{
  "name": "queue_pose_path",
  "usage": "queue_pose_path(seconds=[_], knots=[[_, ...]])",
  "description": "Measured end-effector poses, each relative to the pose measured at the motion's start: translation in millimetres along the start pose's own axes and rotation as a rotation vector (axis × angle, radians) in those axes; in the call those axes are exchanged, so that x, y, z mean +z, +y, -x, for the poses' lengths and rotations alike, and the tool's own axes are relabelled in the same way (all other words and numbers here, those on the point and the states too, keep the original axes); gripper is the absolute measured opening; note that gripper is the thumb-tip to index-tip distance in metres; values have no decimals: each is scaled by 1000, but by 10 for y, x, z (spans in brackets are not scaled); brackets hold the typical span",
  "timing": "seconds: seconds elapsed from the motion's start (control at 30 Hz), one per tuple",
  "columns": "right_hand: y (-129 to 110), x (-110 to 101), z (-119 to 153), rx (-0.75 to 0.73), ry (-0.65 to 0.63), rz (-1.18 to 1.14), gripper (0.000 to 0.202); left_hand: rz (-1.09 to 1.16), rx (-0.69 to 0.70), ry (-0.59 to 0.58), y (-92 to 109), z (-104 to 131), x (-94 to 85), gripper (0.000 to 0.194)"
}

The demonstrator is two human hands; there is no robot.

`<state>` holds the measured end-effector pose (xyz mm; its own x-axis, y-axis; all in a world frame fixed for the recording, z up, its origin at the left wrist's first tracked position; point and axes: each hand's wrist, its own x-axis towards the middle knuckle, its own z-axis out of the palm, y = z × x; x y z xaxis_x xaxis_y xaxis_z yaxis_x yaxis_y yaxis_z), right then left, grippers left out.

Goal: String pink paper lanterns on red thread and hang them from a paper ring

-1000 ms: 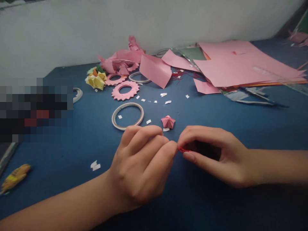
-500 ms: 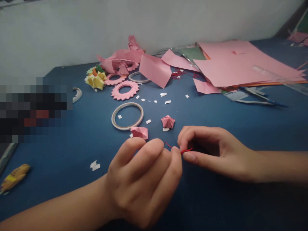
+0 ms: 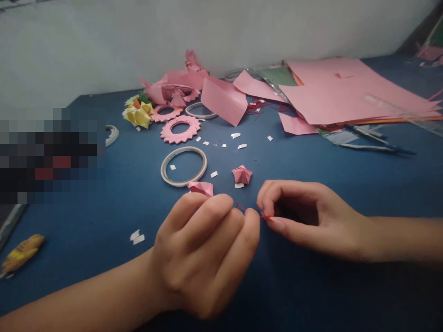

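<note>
Over the matte blue desk (image 3: 294, 161), the right hand (image 3: 337, 228), clamped on thin red thread (image 3: 266, 217), has parted slightly from the left hand (image 3: 207, 253), whose grip is hidden.

Tape roll (image 3: 178, 184) lies flat on blue table (image 3: 104, 198), white scrap (image 3: 173, 167) w/in its ring — yellow paper flower (image 3: 139, 115) farther back, brown-yellow item (image 3: 22, 254) nr L edge of view — grey wall (image 3: 104, 46) behind.

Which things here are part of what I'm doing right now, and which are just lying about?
In use, it seems:
- red thread, right hand pinching it
- pink folded piece, at left hand

Seemingly just lying about:
- nearest tape roll
- pink toothed ring
- yellow folded paper
- white scraps
</note>
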<state>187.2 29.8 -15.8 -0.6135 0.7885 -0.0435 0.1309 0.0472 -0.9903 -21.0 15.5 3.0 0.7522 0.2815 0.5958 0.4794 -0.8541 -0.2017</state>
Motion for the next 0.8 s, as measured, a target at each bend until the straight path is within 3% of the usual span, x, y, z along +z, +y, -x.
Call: queue_pose_path(seconds=[0.47, 0.67, 0.8], knots=[[2, 2, 0, 3, -14, -4, 13, -41, -64, 9, 35, -6, 41, 20], [6, -7, 7, -16, -21, 19, 13, 164, -185, 28, 40, 0, 132, 12], [6, -9, 4, -18, -19, 23, 14, 187, -217, 27, 28, -12, 135, 14]])
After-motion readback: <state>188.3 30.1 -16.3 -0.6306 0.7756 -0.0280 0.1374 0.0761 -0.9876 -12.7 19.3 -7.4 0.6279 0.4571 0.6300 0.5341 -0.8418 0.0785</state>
